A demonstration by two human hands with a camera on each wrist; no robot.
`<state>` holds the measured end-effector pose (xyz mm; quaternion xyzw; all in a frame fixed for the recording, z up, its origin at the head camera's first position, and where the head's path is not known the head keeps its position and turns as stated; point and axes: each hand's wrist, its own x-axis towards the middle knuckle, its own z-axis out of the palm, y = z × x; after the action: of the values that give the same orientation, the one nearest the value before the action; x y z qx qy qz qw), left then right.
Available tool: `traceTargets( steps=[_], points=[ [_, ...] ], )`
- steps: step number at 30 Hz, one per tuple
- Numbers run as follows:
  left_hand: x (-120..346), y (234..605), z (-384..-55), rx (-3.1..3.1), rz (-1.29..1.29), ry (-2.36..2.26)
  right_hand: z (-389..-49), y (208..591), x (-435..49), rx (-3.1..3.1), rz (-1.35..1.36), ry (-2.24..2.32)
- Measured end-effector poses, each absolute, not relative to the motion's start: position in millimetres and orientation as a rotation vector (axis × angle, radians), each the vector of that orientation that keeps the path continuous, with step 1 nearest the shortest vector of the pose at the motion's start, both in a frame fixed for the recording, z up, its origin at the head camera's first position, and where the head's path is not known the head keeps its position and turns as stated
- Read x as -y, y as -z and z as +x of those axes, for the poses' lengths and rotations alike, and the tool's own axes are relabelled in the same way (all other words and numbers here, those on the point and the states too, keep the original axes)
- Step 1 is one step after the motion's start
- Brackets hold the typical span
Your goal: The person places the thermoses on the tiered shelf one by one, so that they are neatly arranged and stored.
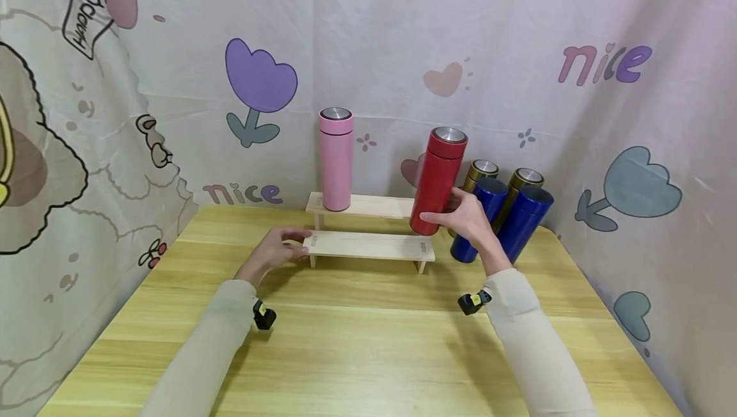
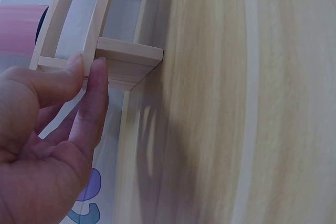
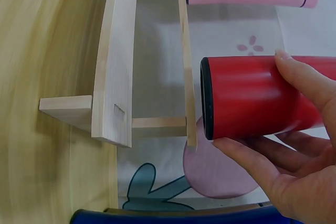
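Observation:
My right hand (image 1: 467, 217) grips a red thermos (image 1: 439, 180) near its lower part, thumb on one side and fingers on the other. The thermos tilts a little, and its base is close over the right end of the upper shelf in the right wrist view. With thumb and fingertips my left hand (image 1: 277, 252) pinches the left end of the lower board of a two-tier wooden stand (image 1: 368, 245). On the upper tier's left side a pink thermos (image 1: 336, 161) stands upright.
Two blue tumblers (image 1: 525, 222) lean at the right, beside two gold thermoses (image 1: 485, 169) with silver lids, close to my right wrist. A printed cloth (image 1: 380, 33) hangs behind the wooden table (image 1: 368, 340).

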<state>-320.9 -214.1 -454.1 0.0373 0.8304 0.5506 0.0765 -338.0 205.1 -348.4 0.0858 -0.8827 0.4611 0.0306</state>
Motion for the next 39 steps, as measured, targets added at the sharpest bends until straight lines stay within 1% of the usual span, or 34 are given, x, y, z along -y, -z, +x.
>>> traceTargets(
  steps=[11,39],
  points=[
    [213.9,451.5,-321.1,-2.492,0.116,-1.648,-342.7,343.4,-192.8,2.713,0.264,-1.398],
    [213.9,451.4,-319.0,-2.475,0.143,-1.667,-354.0,344.6,-157.1,2.660,0.284,-1.500]
  ],
)
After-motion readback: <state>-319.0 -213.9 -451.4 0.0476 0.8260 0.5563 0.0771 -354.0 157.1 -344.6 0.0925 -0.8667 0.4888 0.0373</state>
